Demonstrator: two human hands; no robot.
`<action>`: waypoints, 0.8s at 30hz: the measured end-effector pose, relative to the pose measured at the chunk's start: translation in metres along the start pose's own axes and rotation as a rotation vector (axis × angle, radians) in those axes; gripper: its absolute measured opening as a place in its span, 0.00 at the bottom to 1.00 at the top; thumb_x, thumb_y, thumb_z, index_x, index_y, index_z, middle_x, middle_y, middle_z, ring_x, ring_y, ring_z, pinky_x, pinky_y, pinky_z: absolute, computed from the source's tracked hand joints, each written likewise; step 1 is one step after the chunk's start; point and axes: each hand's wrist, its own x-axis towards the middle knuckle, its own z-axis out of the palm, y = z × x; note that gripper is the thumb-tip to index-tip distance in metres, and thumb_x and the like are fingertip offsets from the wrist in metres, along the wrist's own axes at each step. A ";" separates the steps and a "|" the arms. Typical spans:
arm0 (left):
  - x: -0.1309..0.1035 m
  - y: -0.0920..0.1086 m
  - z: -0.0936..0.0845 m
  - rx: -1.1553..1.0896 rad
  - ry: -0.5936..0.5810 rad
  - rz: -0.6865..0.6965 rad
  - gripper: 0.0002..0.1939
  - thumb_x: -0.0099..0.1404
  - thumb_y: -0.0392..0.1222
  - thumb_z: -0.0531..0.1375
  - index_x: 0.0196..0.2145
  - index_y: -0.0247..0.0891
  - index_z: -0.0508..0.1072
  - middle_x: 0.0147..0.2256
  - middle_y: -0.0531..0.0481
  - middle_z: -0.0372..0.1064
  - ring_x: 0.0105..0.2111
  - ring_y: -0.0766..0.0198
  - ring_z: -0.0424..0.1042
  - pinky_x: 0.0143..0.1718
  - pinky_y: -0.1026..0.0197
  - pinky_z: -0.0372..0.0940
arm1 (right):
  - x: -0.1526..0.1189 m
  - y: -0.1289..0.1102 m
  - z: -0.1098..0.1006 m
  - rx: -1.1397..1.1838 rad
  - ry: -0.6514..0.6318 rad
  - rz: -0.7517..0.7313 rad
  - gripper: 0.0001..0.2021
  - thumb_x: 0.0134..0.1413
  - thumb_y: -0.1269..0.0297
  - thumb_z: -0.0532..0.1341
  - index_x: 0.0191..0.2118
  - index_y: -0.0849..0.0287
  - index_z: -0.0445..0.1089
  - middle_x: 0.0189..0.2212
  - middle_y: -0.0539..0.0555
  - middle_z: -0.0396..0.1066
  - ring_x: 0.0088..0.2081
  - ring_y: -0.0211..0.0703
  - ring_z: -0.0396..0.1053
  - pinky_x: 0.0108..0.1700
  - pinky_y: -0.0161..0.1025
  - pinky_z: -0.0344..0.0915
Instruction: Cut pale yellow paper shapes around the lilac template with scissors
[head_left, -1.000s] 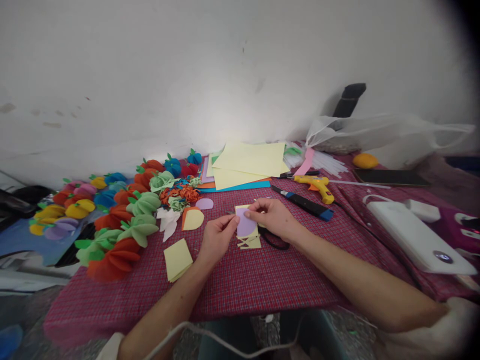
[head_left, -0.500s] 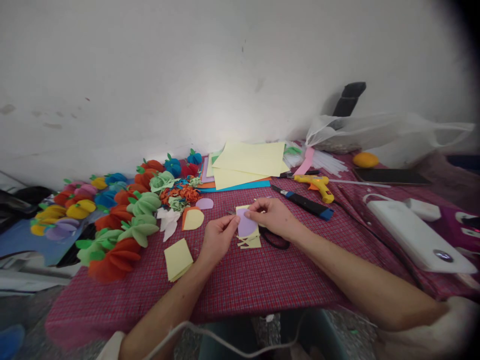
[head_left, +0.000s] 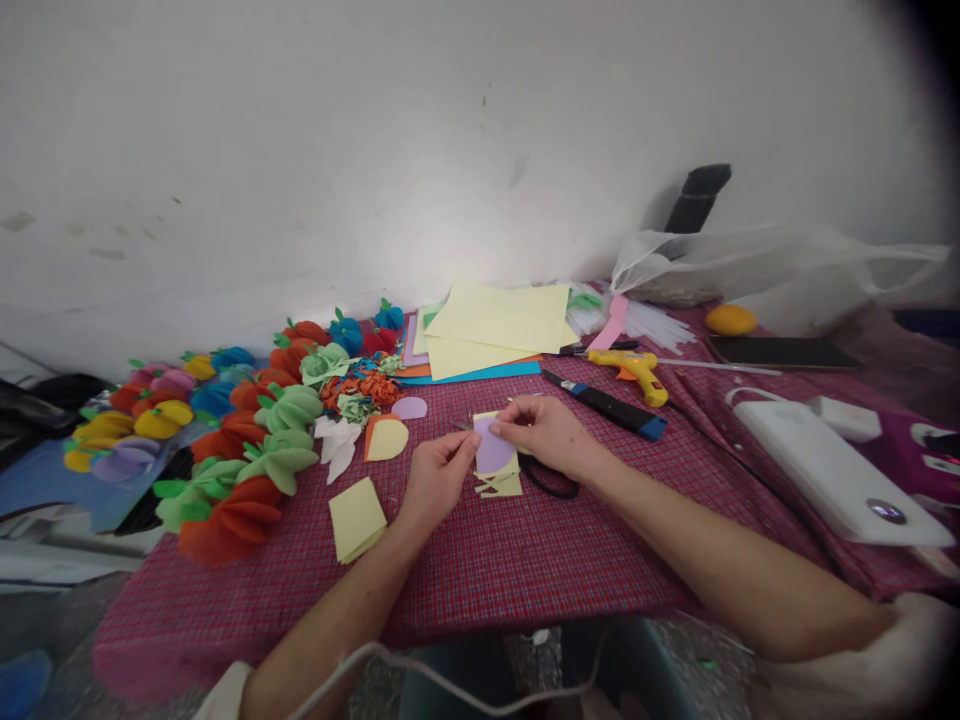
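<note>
A rounded purple paper piece [head_left: 494, 452] lies over pale yellow paper [head_left: 511, 484] with thin cut strips at its lower edge. My right hand [head_left: 541, 432] pinches the top of the purple piece between thumb and fingertips. At the left edge of the same piece, the fingers of my left hand [head_left: 442, 472] are pressed together. Black-handled scissors [head_left: 555, 484] rest partly under my right hand, their blades mostly hidden. Left of my left hand are a yellow rounded piece [head_left: 387, 439] on orange paper and a stack of yellow paper [head_left: 358, 518].
Paper fruit shapes [head_left: 225, 435] crowd the left side. Yellow sheets [head_left: 499, 325] lie at the back. To the right are a box cutter [head_left: 616, 410], a yellow glue gun [head_left: 636, 372], an orange oval object [head_left: 731, 320] and a white device [head_left: 840, 470].
</note>
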 end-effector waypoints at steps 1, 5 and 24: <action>0.000 0.001 0.000 0.001 0.002 0.001 0.17 0.59 0.49 0.51 0.28 0.34 0.73 0.22 0.54 0.65 0.23 0.68 0.61 0.25 0.67 0.56 | 0.000 0.000 0.000 0.002 0.003 0.002 0.08 0.44 0.61 0.59 0.25 0.61 0.68 0.22 0.50 0.68 0.24 0.35 0.63 0.25 0.32 0.59; 0.000 0.001 0.001 0.017 0.019 0.002 0.17 0.59 0.49 0.51 0.30 0.34 0.74 0.21 0.55 0.63 0.22 0.68 0.60 0.24 0.67 0.55 | -0.001 0.000 0.002 0.001 0.012 0.007 0.08 0.44 0.61 0.59 0.25 0.61 0.68 0.22 0.49 0.68 0.24 0.35 0.64 0.26 0.32 0.60; 0.000 -0.001 0.004 -0.062 0.056 -0.048 0.16 0.57 0.48 0.53 0.33 0.36 0.75 0.21 0.54 0.66 0.22 0.68 0.63 0.24 0.67 0.56 | -0.003 -0.007 0.008 0.347 -0.041 0.149 0.20 0.42 0.65 0.61 0.43 0.55 0.54 0.26 0.48 0.67 0.24 0.37 0.66 0.24 0.33 0.62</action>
